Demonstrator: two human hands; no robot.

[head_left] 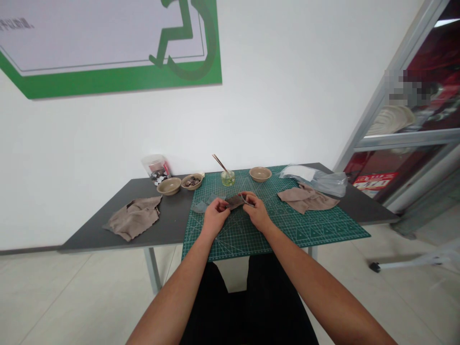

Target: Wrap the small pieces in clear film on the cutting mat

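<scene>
Over the green cutting mat (pixel 287 232), a small dark brownish-grey piece (pixel 235 201), perhaps cloth, is stretched between my two hands. My left hand (pixel 215 216) pinches its left end, and my right hand (pixel 257 211) grips the right end with fingers curled round it. A thin light edge shows by the right fingers; I cannot make out what it is. Just behind my left hand lies a crumpled clear plastic piece (pixel 201 207). A glass jar (pixel 227 178) with yellowish liquid and thin sticks leaning in it stands beyond my hands.
Brown cloth lies on the left (pixel 134 218), and another brown cloth (pixel 305 197) lies on the right near a clear plastic bag (pixel 316 179). Behind are a bowl (pixel 168 186), a bowl of dark pieces (pixel 192 181), a third bowl (pixel 260 174) and a plastic tub (pixel 157 170).
</scene>
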